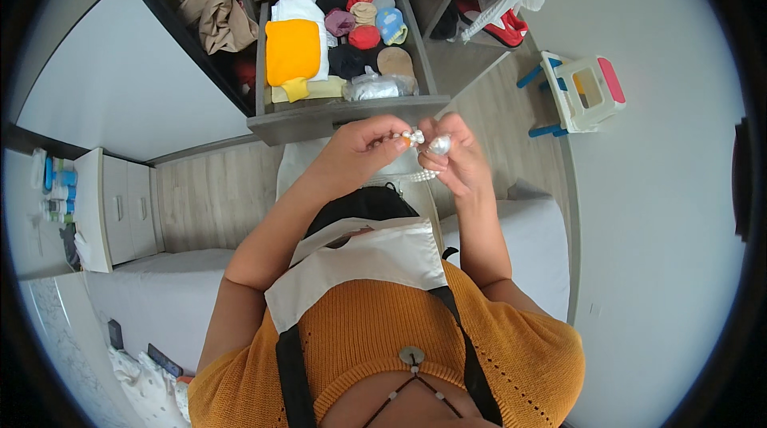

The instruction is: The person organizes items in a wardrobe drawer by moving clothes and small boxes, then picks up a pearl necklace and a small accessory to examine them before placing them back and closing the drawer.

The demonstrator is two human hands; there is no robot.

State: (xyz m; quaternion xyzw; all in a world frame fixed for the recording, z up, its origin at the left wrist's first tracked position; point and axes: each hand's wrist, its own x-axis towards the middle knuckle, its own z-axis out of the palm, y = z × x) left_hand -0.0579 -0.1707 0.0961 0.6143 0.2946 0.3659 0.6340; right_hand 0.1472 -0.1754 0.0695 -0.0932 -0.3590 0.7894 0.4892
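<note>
Both hands are raised in front of my chest, close together, over the front of an open drawer (353, 112). Between them is a strand of white pearl-like beads (423, 176), part of it hanging below my right fingers. My left hand (365, 143) pinches one end of it, where small white beads cluster between thumb and forefinger. A small orange patch shows there too; whether it is a nail or a bead is unclear. In my right hand (464, 152) is a larger shiny, pearly piece (440, 145), held by the fingertips with some beads.
Inside the drawer lie a folded orange cloth (292, 52), rolled garments (364, 37) and a clear plastic bag (379, 86). A plastic step stool (584, 89) stands by the right wall. Clothes (219, 9) fill the open wardrobe section at left. A grey-covered bed (162, 302) is behind me.
</note>
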